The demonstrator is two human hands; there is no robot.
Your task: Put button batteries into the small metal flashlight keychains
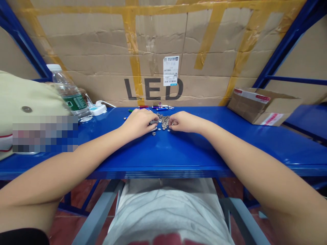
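A loose heap of small round silver discs [165,122], like coins or button cells, lies on the blue tabletop [163,149] between my hands. My left hand [139,122] is at the heap's left side, fingers curled over several silvery discs partly hidden beneath them. At the right side, my right hand [182,121] has its fingers bent in and thumb and fingertips together, close to the discs. What it pinches, if anything, is too small to make out. A few discs lie apart, nearer to me.
Several pens [162,107] lie behind the heap. To the left stand a water bottle [73,93], a white power strip [97,109] and a pale cap [28,102]. An open small carton [263,105] is at the right. A large taped cardboard box [102,68] walls off the back.
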